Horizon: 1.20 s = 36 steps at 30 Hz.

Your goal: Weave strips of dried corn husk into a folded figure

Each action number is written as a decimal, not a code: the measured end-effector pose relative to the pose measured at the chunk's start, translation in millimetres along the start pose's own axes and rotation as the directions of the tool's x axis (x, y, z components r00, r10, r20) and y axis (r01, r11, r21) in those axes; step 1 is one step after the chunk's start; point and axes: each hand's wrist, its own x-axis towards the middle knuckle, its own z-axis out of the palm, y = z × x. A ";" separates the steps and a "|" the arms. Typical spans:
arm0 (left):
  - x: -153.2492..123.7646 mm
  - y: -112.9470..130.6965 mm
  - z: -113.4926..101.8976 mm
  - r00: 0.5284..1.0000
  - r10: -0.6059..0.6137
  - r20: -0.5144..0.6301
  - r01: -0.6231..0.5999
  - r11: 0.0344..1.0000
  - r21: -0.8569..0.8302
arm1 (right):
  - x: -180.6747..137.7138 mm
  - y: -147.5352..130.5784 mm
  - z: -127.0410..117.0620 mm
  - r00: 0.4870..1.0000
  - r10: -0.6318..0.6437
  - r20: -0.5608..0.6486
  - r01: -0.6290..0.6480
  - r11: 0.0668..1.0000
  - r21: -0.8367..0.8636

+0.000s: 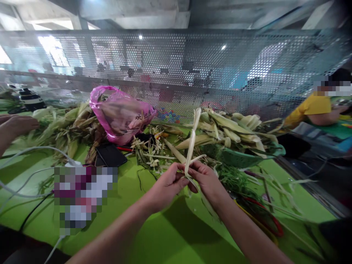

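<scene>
My left hand (167, 185) and my right hand (207, 181) meet above the green table (165, 234), both pinched on pale corn-husk strips (191, 145). One strip stands upright between the hands, others cross at the fingertips. Behind them lie a heap of husks and corn cobs in a green basket (242, 157).
A pink plastic bag (121, 113) and more husks lie at the back left, a black phone (110, 154) and white cables (27, 154) beside them. Another person's hand (16, 126) rests far left; a person in yellow (316, 108) sits at right. A perforated metal screen (176, 66) backs the table.
</scene>
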 end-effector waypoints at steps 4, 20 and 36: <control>2.3 0.6 -4.9 0.993 0.073 -0.097 -0.073 0.997 0.004 | -1.6 -3.6 -1.5 0.999 0.004 0.042 -0.001 0.998 -0.069; 12.7 -15.0 -15.9 0.968 0.055 -0.246 -0.043 0.997 0.057 | -2.6 -9.5 -14.0 0.695 -0.702 0.153 0.451 0.260 -0.854; 9.6 -0.7 -14.4 0.854 0.098 -0.511 -0.133 0.991 -0.033 | -10.4 6.9 3.9 0.761 -0.585 0.280 0.482 0.220 -0.848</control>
